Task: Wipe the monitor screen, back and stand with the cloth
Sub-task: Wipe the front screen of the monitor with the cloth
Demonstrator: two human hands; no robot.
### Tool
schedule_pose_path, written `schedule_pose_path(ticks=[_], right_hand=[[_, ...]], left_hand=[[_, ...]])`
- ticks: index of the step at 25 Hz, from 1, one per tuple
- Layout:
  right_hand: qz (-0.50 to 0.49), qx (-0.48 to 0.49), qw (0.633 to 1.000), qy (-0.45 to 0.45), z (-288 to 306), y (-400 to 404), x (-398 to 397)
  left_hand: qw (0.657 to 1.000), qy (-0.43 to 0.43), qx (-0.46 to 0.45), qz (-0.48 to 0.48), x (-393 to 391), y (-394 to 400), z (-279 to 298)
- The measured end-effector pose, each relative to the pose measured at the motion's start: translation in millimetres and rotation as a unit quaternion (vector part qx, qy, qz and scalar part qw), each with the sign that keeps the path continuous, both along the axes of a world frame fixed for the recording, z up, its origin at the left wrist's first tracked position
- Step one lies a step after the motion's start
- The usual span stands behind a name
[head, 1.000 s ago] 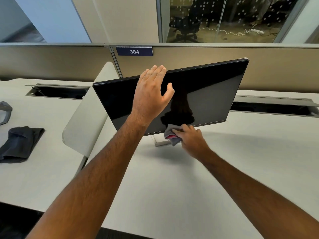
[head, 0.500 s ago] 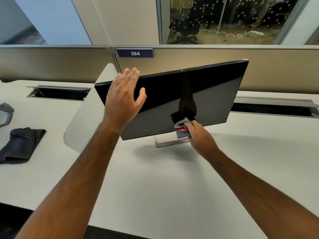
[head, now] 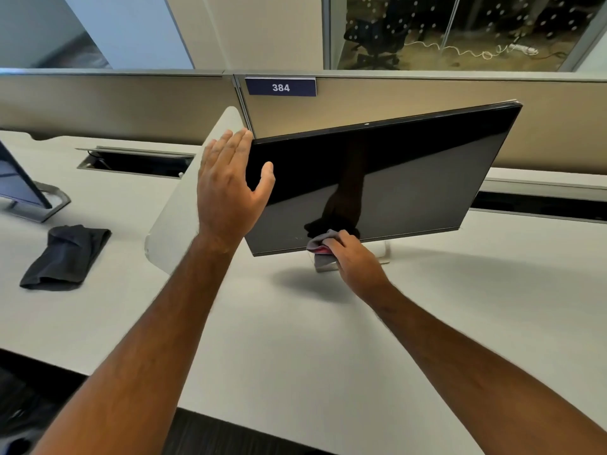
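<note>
monitor (head: 410, 178) 1 | cloth (head: 320, 246) 1, right hand (head: 356, 262) | left hand (head: 230, 188) flat

A pale grey-white desk (head: 295, 339) filled most of the head view, running from 9 o'clock across to 3 o'clock, its near edge falling away to dark floor at 6 o'clock. A monitor (head: 394, 178) stood on it just above centre, toward 1 o'clock, on a pale stand base (head: 382, 252) largely hidden behind the screen's lower edge. At 9 o'clock lay a crumpled dark cloth (head: 65, 257), flat on the surface. Above it, at 10 o'clock, the base of a second screen (head: 39, 205) rested at the frame's edge. A rounded white divider panel (head: 184, 205) rose from the desk between the dark cloth and the monitor.
</note>
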State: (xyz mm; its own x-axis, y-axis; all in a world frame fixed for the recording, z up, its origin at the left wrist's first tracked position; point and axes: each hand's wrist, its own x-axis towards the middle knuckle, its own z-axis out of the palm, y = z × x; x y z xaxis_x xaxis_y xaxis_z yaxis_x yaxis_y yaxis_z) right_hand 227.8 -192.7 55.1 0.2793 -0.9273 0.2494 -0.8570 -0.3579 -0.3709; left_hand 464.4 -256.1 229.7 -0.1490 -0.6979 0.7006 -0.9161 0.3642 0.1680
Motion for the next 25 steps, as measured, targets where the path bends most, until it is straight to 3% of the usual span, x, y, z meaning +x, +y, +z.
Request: schedule_pose_path(ticks=[8, 16, 25], right_hand=[[0.069, 0.028, 0.996, 0.045, -4, -10, 53], [0.002, -0.033, 0.996, 0.082, 8, 3, -16], [0.054, 0.020, 0.994, 0.090, 10, -7, 78]], left_hand=[[1.000, -0.018, 0.022, -0.007, 6, 4, 1], [0.999, -0.037, 0.017, -0.014, 11, 3, 2], [0.999, -0.047, 0.028, -0.005, 11, 6, 2]])
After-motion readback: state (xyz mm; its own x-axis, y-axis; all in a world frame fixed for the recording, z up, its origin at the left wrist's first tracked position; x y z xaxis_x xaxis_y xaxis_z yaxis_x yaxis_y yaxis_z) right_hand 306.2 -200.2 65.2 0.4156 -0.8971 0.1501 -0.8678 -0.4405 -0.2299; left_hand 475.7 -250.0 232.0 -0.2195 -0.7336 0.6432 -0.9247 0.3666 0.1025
